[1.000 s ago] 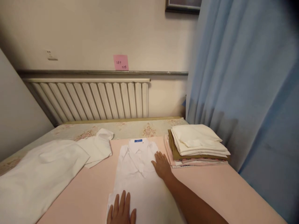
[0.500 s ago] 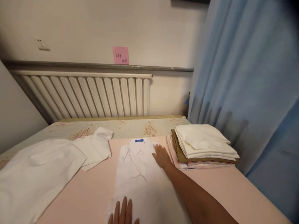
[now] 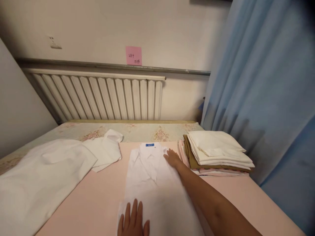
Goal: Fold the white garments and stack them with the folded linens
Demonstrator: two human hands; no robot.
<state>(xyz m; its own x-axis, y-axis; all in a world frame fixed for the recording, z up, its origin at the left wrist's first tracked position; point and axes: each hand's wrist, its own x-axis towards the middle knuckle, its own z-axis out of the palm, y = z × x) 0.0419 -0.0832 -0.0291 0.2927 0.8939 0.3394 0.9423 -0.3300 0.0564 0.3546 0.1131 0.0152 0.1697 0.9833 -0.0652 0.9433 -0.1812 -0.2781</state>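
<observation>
A white collared shirt point(image 3: 157, 193) lies lengthwise on the pink sheet, its collar with a blue label point(image 3: 149, 145) at the far end. My right hand point(image 3: 172, 159) rests at the shirt's right shoulder, fingers stretched out and pointing away from me. Lower down, my left hand point(image 3: 134, 221) lies flat over the left side of the shirt, its fingers apart and its wrist cut off by the frame's bottom edge. Neither hand grips anything. Some creases run across the shirt's chest below the collar.
White garments point(image 3: 49, 180) lie loosely at the left. A stack of folded clothes point(image 3: 219, 150) stands at the right, beside a blue curtain point(image 3: 258, 98). Behind the bed with its flowered cover point(image 3: 161, 132) is a radiator point(image 3: 98, 95); a pink note point(image 3: 133, 55) hangs above it.
My right hand has shifted slightly outward to the shirt's right shoulder edge. More of my left hand shows at the bottom. The view has turned a little to the left.
</observation>
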